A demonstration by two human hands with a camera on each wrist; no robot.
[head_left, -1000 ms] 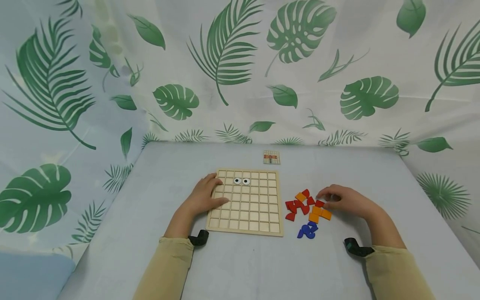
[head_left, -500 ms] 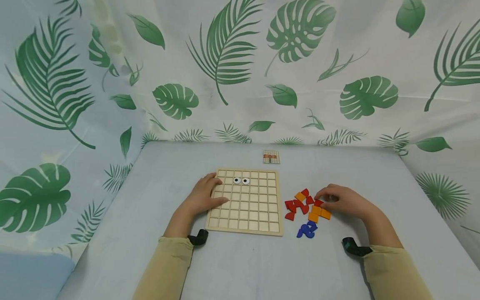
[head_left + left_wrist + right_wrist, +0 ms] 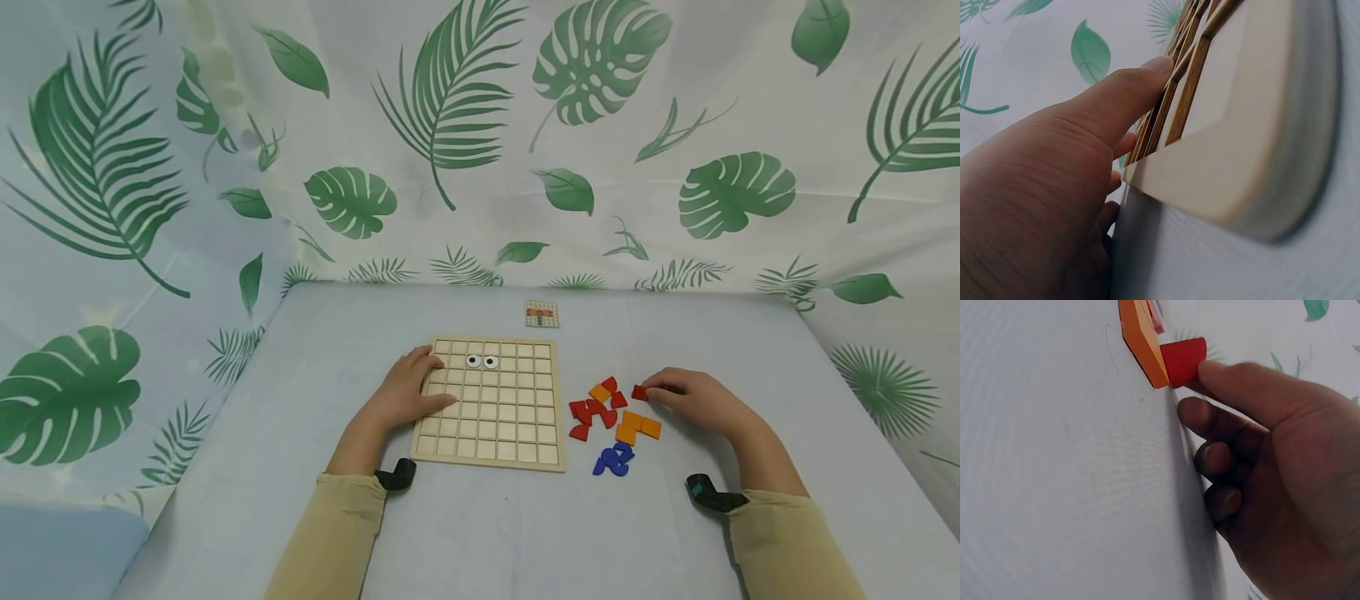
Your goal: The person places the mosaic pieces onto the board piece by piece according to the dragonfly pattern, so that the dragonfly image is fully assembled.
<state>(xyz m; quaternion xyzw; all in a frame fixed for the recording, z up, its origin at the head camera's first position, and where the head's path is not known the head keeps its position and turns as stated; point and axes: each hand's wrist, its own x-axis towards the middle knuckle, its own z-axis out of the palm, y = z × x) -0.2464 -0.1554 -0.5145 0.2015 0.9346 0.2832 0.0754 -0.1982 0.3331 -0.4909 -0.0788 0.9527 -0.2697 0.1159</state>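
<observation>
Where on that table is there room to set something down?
Bare table lies between the two sleeves, nearer than the board; also left of the left hand, and right of the picture card. It's crowded between board and right hand, with red pieces, orange pieces and blue pieces.

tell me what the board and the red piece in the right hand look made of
Board: probably wood, pale and smooth, with brown edges on the grid strips. Red piece: painted wood or plastic, I can't tell which; evenly coloured, looks fairly matt.
</observation>
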